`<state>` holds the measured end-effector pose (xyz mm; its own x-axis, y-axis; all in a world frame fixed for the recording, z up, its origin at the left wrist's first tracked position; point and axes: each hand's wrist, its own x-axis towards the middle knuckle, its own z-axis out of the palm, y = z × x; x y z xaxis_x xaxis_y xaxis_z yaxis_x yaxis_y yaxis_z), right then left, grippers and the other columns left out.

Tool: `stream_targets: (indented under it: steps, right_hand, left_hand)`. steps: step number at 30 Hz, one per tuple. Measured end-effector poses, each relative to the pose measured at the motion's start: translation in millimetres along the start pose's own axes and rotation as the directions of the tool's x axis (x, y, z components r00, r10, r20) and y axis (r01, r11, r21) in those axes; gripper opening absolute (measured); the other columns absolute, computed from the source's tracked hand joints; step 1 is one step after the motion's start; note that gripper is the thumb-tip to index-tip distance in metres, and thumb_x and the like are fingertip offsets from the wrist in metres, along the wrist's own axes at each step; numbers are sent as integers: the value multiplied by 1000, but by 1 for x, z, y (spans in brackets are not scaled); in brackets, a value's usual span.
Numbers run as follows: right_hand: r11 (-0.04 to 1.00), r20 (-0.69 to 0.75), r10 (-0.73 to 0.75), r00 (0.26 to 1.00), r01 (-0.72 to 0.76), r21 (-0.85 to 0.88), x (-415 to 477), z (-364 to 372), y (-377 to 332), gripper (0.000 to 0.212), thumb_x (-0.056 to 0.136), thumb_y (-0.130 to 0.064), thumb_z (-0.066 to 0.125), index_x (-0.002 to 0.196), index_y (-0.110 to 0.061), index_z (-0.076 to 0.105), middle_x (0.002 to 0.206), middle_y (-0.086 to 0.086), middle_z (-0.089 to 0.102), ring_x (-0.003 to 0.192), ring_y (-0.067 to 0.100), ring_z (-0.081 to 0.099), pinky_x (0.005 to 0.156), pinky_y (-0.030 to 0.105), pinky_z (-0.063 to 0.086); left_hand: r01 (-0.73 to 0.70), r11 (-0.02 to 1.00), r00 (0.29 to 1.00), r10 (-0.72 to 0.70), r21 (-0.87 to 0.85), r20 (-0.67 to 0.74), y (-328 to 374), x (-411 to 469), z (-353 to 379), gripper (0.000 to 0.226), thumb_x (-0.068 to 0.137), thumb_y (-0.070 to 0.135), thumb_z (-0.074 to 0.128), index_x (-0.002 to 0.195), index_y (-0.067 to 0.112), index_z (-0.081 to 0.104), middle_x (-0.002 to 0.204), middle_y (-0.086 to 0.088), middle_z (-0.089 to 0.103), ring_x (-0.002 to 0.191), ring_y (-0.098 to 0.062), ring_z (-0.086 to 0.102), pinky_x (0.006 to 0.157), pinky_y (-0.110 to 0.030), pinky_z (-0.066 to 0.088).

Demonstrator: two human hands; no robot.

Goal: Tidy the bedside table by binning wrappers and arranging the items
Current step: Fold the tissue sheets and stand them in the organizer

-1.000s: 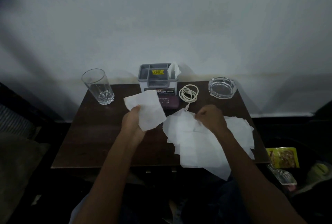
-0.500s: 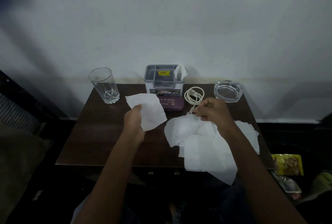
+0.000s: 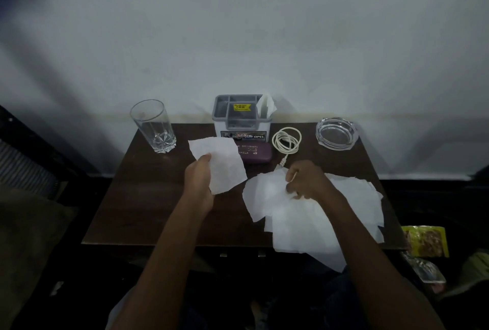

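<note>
While the left hand [image 3: 198,179] grips one white sheet [image 3: 219,163] lifted clear of the bedside table [image 3: 148,197], seemingly to set it apart from the rest, the right hand [image 3: 304,180] curls onto the loose pile of sheets [image 3: 304,221] on the table's right half, apparently pinching the next one.

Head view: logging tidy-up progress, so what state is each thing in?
glass: upright, empty
organiser: upright, tissue in right compartment
case: closed, flat
cable: coiled
ashtray: empty
single tissue: held up by left hand
tissue pile: spread, overhanging front edge of table, pinched by right hand
</note>
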<state>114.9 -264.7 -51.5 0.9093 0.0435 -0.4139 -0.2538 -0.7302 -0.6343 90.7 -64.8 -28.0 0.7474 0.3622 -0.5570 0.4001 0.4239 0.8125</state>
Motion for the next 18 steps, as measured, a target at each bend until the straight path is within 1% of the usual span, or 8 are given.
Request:
stream_targets:
  steps: [2,4,6,8,11,14,16,18]
  right_hand:
    - [991,-31,-94,995,96,92,-8,-12,-6,26,72,7,66,64,-15,55,61,2,57,46,10,54,37,11,37]
    - [954,-63,-212,975,220,205,-20,-24,-13,22,74,8,64,69,-13,60,65,7,57,57,14,51,43,10,39]
    - [880,-73,-312,947,317,353,-32,-33,-20,20,76,10,62,76,-10,63,72,15,54,64,20,48,54,16,42]
    - [793,-74,-394,916,379,476,-41,-41,-28,25,77,12,60,77,-12,65,75,15,55,70,22,48,62,26,42]
    - [658,-19,-498,867,392,643,-51,-50,-40,31,73,15,58,71,-15,64,71,3,59,66,14,53,57,19,44]
    - [577,34,-589,807,390,718,-59,-56,-50,30,64,9,51,67,-18,63,70,3,58,63,14,51,53,21,40]
    - [528,40,-625,780,385,757,-62,-59,-54,32,62,10,48,66,-18,62,70,2,60,62,14,55,52,21,43]
    - [515,27,-635,772,398,759,-61,-59,-55,31,63,10,49,68,-17,62,71,2,62,64,14,58,54,21,45]
  left_hand:
    - [-8,1000,1000,8,9,1,0,-1,1,33,97,19,46,126,6,52,106,-8,59,96,-25,57,86,-39,48]
    - [-14,1000,1000,14,20,2,0,1,0,33,97,20,46,125,6,52,109,-9,60,96,-26,57,89,-41,48]
    - [-5,1000,1000,5,30,17,0,1,0,34,96,21,46,126,6,51,112,-11,60,97,-27,57,90,-42,48]
    - [5,999,998,-7,46,59,1,-2,1,30,96,20,47,123,8,52,107,-9,61,93,-26,58,87,-43,49]
    - [21,997,991,-31,78,131,-1,-5,3,23,95,19,48,114,9,55,93,-6,63,83,-23,60,75,-37,50]
    - [6,990,969,-40,142,243,-3,-8,2,25,96,20,46,112,7,60,100,-9,65,89,-26,61,67,-35,51]
    - [36,986,936,-90,164,339,-4,-10,2,25,96,21,44,110,10,61,103,-10,65,89,-25,62,68,-36,51]
    - [100,976,894,-173,194,412,-3,-11,3,30,96,24,45,119,10,59,109,-12,64,94,-28,61,79,-41,50]
